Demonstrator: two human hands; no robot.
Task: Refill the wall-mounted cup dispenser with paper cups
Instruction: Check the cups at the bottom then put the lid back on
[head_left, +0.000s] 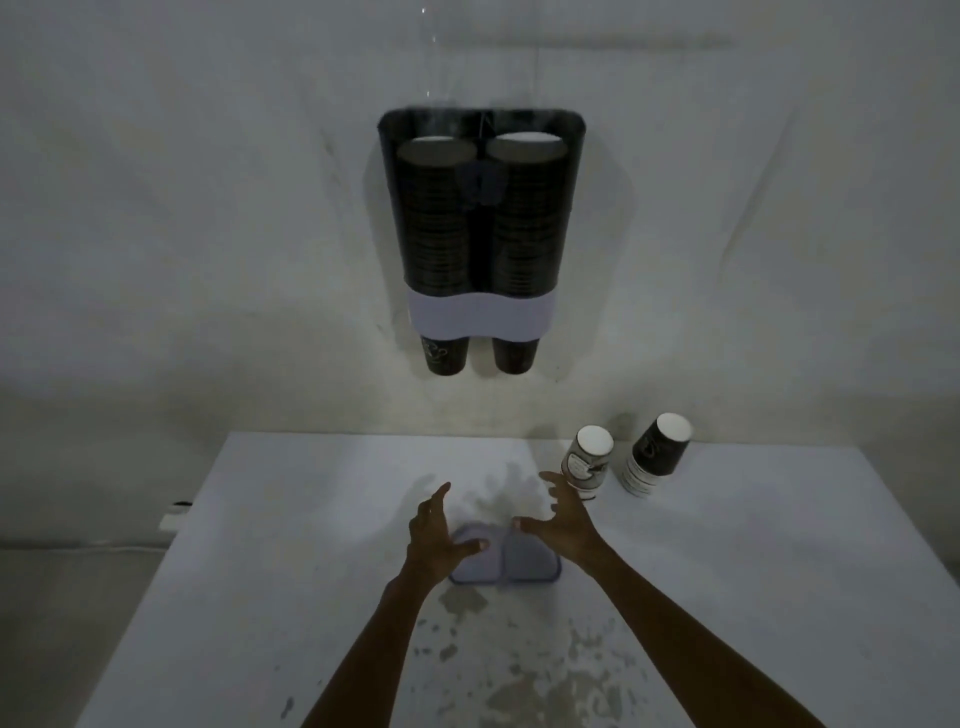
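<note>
- The wall-mounted cup dispenser (482, 228) hangs on the wall above the table's far edge. Both of its tubes look packed with dark paper cups right up to the open tops, and one cup pokes out below each tube.
- On that showing, the filling itself seems done or nearly so.
- A flat, pale lid-like piece (506, 561) lies on the table (260, 519) near its middle. It may be the dispenser's top cover, though I cannot say for certain; if so, putting it back is the step left.
- The left hand (435, 530) hovers over that piece with fingers spread wide, gripping nothing.
- The right hand (563, 519) is likewise splayed open just above it, empty; whether either hand touches the piece is unclear.
- Two short leftover cup stacks stand upside down near the table's far right edge: a pale stack (587, 462) and a dark stack (657, 452), close beside each other.
</note>
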